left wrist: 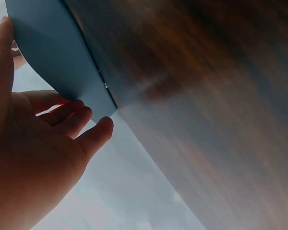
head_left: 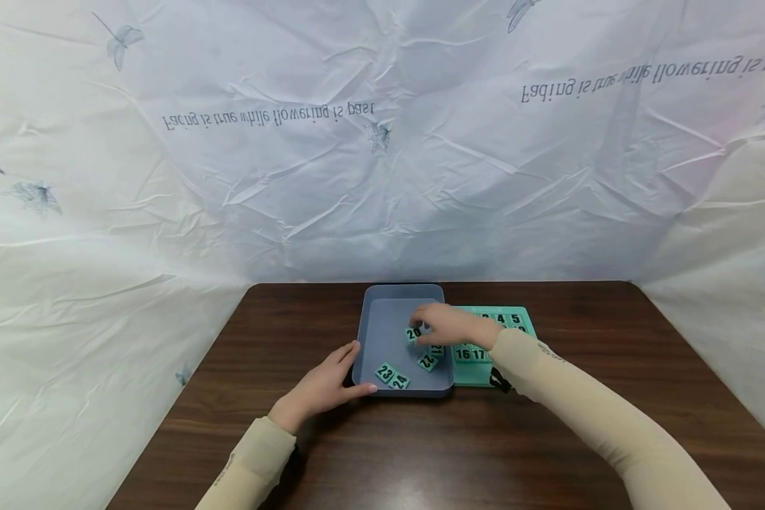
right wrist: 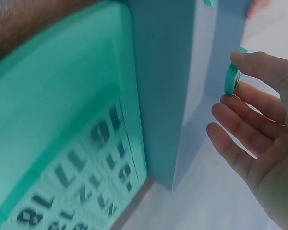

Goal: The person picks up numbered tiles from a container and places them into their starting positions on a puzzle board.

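Observation:
My right hand (head_left: 445, 324) pinches a green number tile marked 20 (head_left: 413, 333) between thumb and fingertips, over the blue-grey tray (head_left: 382, 304). In the right wrist view this tile (right wrist: 231, 79) is seen edge-on, with the other fingers loosely spread below it. My left hand (head_left: 321, 382) rests at the tray's near left corner, fingers along the left side and thumb at the front rim. In the left wrist view its fingers lie nearly straight against the tray's outer wall (left wrist: 53, 48). Tiles 23 (head_left: 385, 372), 24 (head_left: 399, 382), 22 (head_left: 428, 363) and 21 (head_left: 437, 350) lie in the tray.
A green number board (head_left: 472, 375) stands right beside the tray, partly covered by my right forearm. Its rows of numbered tiles (right wrist: 69, 167) show in the right wrist view. Both sit on a dark wooden table (head_left: 484, 453), with wrinkled white sheeting (head_left: 306, 184) behind it.

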`<act>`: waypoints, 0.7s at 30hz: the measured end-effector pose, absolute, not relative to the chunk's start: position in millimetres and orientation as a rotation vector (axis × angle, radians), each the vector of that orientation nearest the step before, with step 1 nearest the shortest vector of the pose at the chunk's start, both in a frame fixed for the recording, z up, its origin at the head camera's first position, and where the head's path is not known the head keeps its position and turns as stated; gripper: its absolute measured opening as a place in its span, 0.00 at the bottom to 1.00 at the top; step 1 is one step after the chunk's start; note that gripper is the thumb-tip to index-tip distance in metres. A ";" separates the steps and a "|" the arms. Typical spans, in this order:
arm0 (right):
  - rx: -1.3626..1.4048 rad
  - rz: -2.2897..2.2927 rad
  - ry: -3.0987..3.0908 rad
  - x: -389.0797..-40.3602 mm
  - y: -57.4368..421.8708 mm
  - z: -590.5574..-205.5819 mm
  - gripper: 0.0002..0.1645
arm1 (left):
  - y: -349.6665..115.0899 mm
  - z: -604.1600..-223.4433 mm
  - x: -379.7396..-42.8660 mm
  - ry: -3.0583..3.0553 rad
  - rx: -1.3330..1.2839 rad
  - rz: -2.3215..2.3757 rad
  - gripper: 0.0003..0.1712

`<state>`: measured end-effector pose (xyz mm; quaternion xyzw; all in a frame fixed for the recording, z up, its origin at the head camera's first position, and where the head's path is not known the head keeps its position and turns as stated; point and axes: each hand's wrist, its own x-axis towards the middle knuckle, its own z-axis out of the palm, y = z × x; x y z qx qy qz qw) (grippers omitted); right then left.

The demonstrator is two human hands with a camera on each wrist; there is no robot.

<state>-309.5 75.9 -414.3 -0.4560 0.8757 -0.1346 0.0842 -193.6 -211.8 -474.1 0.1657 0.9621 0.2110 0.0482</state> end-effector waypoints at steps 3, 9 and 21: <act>-1.345 -0.451 2.661 -311.3 90.4 -407.1 0.21 | -211.7 -474.3 -193.1 2.932 0.507 0.644 0.60; -1.216 -0.546 2.769 -313.2 130.6 -406.8 0.22 | -211.0 -475.0 -190.5 2.925 0.516 0.649 0.59; -0.955 -0.622 2.923 -303.4 224.0 -421.5 0.23 | -208.7 -474.2 -189.3 2.924 0.499 0.654 0.59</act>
